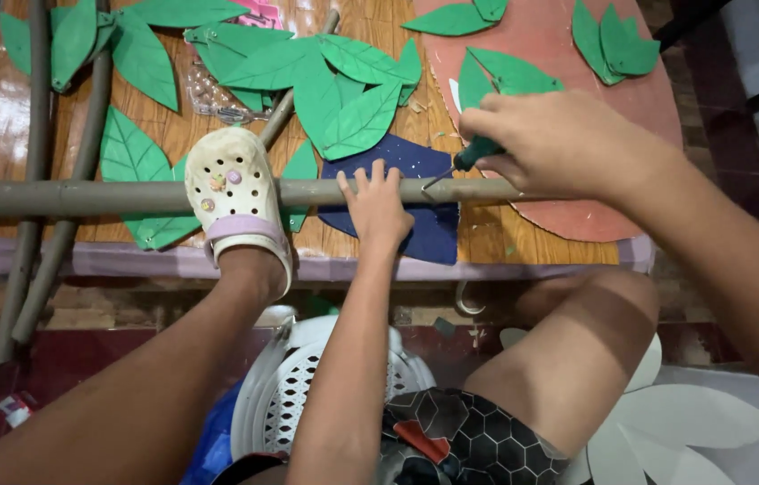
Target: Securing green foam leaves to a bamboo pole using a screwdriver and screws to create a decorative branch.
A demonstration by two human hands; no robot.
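The left hand (377, 208) is pressing flat, fingers spread, on the long grey-brown tube (128, 196) lying across the table edge. The right hand (552, 144) is gripping a green-handled tool (469, 158) closed-fisted, its tip touching the tube; keeping it pinned helps.

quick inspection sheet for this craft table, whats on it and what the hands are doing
surface: wooden table with a glossy top and a pale front edge.
job's things: grey pole lying along the table's front edge; green-handled tool with its metal tip at the pole.
clutter: green paper leaves, dark blue sheet, reddish board, more grey poles, clear plastic tray.
grippers: left hand pressed flat on the pole; right hand shut on the tool.
cables: nothing seen.
surroundings: foot in a cream clog resting on the pole, white plastic stool below, white petal cutouts on the floor.
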